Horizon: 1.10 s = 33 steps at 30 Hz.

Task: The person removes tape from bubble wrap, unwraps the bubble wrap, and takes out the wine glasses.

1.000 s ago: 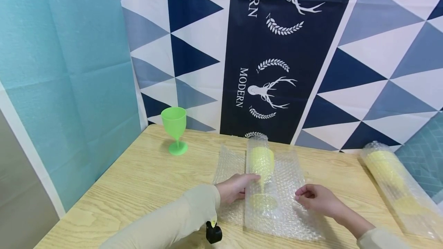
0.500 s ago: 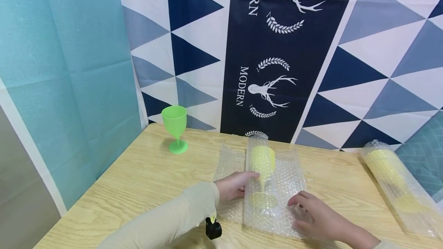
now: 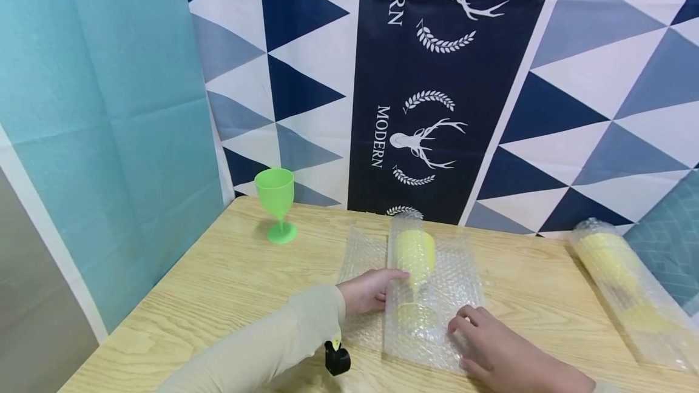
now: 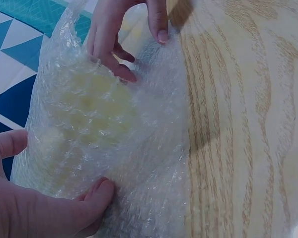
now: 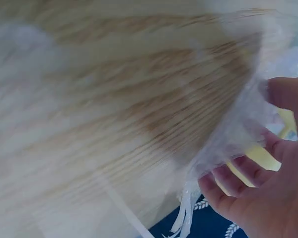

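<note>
A yellow goblet [image 3: 428, 250] lies on its side, its foot toward me, rolled partly in clear bubble wrap [image 3: 459, 272]. My left hand [image 3: 367, 292] grips the wrapped goblet from the left, thumb over the stem area and fingers low at its side. At the lower right edge of the sheet, my right hand [image 3: 488, 344] holds the wrap with bent fingers. In the right wrist view the sheet's edge passes between the thumb and the curved fingers [image 5: 243, 173]. The left wrist view shows yellow blurred through the plastic, with the right fingertips on top of it.
A green goblet [image 3: 275, 199] stands upright at the table's back left. Another yellow goblet in bubble wrap [image 3: 622, 290] lies at the right side. Patterned cloth [image 3: 306, 77] hangs behind the wooden table [image 3: 235, 296].
My right hand has moved left and toward me along the sheet, bringing its right edge in toward the goblet. The left hand keeps its hold.
</note>
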Each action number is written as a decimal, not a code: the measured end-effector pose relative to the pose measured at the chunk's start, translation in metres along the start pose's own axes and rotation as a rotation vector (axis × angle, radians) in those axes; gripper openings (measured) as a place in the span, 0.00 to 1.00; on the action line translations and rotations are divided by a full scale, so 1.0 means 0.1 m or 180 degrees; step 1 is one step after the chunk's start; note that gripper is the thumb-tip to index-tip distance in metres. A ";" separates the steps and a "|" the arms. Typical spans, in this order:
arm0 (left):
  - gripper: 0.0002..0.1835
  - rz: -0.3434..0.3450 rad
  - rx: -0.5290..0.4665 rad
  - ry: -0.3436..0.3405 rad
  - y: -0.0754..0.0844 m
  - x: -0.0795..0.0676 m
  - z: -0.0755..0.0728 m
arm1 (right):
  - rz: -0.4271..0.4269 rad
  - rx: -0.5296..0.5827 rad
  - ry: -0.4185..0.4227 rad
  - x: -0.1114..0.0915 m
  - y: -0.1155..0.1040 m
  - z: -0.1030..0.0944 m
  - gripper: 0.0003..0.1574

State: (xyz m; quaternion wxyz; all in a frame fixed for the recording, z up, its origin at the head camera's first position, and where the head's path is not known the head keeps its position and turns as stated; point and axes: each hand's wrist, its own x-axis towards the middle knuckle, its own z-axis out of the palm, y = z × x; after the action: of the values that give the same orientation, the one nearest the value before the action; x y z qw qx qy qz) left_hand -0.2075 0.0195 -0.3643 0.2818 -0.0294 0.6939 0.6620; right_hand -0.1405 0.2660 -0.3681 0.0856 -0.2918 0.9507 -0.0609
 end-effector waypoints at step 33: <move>0.31 0.0779 0.1458 0.0794 0.29 -0.42 -0.20 | -0.0474 -0.0698 0.0321 0.07 -0.01 0.07 0.19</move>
State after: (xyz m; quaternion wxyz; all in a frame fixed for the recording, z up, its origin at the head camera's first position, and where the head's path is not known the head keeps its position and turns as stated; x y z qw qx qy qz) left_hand -0.1914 -0.0091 -0.3206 0.1116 0.0377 0.8531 0.5083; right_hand -0.1438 0.2604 -0.3758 0.0006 -0.3657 0.9305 0.0226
